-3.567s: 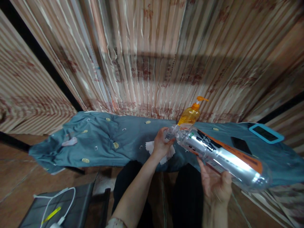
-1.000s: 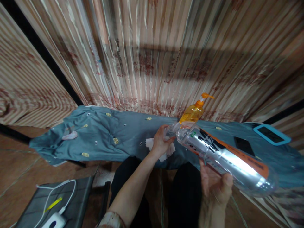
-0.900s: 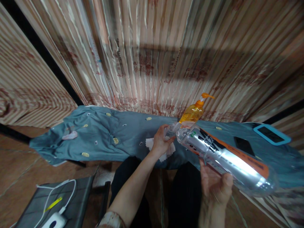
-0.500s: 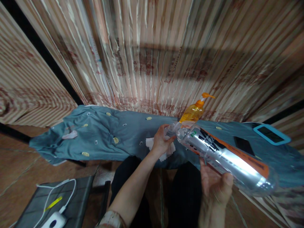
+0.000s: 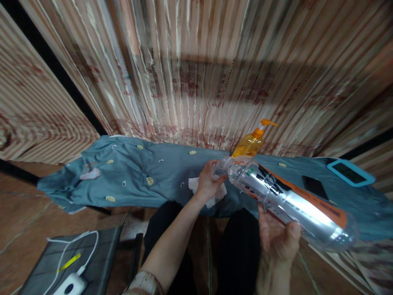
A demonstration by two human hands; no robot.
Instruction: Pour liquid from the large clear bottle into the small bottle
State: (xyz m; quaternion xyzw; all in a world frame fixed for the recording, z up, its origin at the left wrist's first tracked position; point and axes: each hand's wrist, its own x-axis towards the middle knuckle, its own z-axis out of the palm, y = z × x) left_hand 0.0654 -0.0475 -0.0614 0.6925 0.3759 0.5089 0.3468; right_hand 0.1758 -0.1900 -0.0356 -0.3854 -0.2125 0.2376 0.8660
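A large clear plastic bottle (image 5: 294,200) with a silver, black and orange label lies tilted across the right side, its base toward the lower right. My right hand (image 5: 279,235) supports it from below, thumb and fingers against its underside. At the narrow end, the fingers of my left hand (image 5: 208,180) close around a clear plastic piece (image 5: 221,166). Whether that piece is joined to the bottle I cannot tell. Just behind it stands an orange pump bottle (image 5: 249,143) of yellow liquid. Under my left hand lies a white cloth or tissue (image 5: 216,198).
A grey-blue patterned cloth (image 5: 166,172) covers the long narrow surface. A dark phone (image 5: 315,187) and a blue-framed tablet (image 5: 351,173) lie at the right. A striped curtain (image 5: 196,82) hangs behind. At lower left, a stool (image 5: 98,254) bears a white device (image 5: 71,285) with a cable.
Almost nothing differs. Both hands and the large bottle keep nearly the same place.
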